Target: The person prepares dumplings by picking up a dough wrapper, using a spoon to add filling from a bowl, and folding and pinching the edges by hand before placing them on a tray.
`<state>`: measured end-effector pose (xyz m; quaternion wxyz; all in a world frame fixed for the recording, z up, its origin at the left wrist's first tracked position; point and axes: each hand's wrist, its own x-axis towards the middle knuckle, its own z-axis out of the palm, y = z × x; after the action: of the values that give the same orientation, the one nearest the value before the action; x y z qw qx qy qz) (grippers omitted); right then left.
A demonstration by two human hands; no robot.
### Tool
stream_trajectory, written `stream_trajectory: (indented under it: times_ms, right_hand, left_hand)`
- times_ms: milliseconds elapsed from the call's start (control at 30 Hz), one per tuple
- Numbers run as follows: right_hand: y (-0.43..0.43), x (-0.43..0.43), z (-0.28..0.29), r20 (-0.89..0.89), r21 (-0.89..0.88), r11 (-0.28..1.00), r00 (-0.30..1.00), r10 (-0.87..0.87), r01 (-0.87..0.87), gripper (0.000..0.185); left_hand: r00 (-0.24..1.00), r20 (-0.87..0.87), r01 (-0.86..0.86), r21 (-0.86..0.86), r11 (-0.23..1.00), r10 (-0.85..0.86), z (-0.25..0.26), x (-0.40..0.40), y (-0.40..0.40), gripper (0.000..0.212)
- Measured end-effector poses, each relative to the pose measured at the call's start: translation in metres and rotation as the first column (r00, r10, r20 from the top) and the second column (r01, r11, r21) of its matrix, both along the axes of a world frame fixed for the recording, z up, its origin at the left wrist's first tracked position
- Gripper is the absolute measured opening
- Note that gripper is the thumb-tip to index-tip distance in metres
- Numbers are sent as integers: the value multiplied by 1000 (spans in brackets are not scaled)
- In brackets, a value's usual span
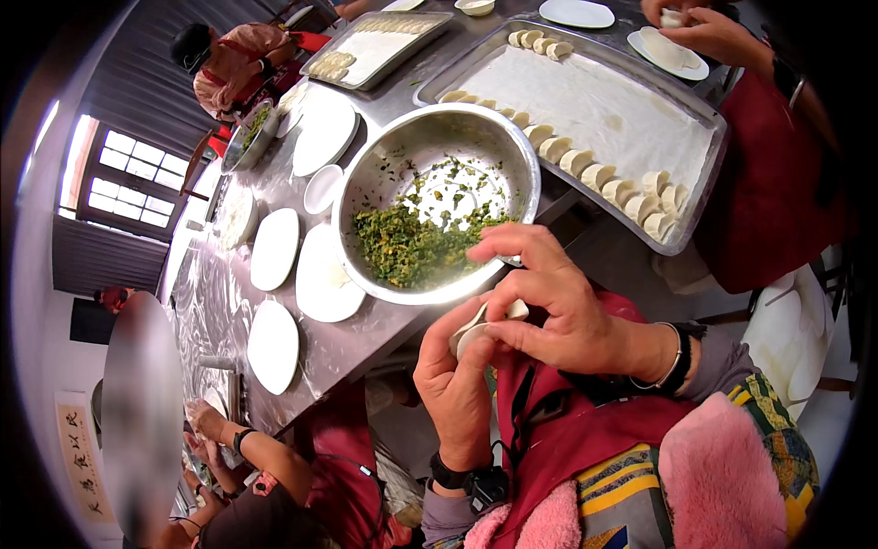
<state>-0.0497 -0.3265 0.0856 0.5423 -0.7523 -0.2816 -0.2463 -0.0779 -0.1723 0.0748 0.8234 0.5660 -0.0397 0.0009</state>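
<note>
My left hand (456,377) holds a folded dumpling wrapper (473,333) between thumb and fingers, in front of a red apron. The fingertips of my right hand (555,302) pinch the wrapper's edge from the other side; its index finger is raised over the bowl's rim. Most of what lies inside the wrapper is hidden by my fingers. Just beyond both hands stands a large steel bowl (345,247) with chopped green and yellow filling (405,250) heaped on its near side. Shaped dumplings (576,162) line a metal tray (713,147) beyond the bowl to the right.
White plates (273,346) and a small dish (322,189) lie on the steel table (329,377) left of the bowl. Another tray (384,51) and filling bowl (240,154) stand farther off. Other people work at the upper left, lower left and upper right.
</note>
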Motion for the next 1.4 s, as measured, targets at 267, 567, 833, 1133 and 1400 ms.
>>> stream_trajectory:
  times_ms: [267,567,833,1133,1400]
  right_hand:
    - [-16,0,13,-21,-3,998,998,-60,60,25]
    - [7,26,38,-368,552,777,747,554,-304,31]
    - [24,4,29,-267,589,678,686,677,-440,44]
    - [20,-2,27,-90,103,928,926,368,-359,40]
    - [1,-13,35,214,-262,965,974,72,-14,35]
  left_hand:
    - [964,141,-212,-88,973,223,17,-7,18,35]
    - [958,171,-178,-271,946,229,26,-3,47,44]
    - [995,59,-53,-338,940,78,22,-7,31,53]
    - [1000,26,20,-448,894,-9,25,-13,29,56]
    - [992,-6,93,-611,786,-122,23,-13,33,55]
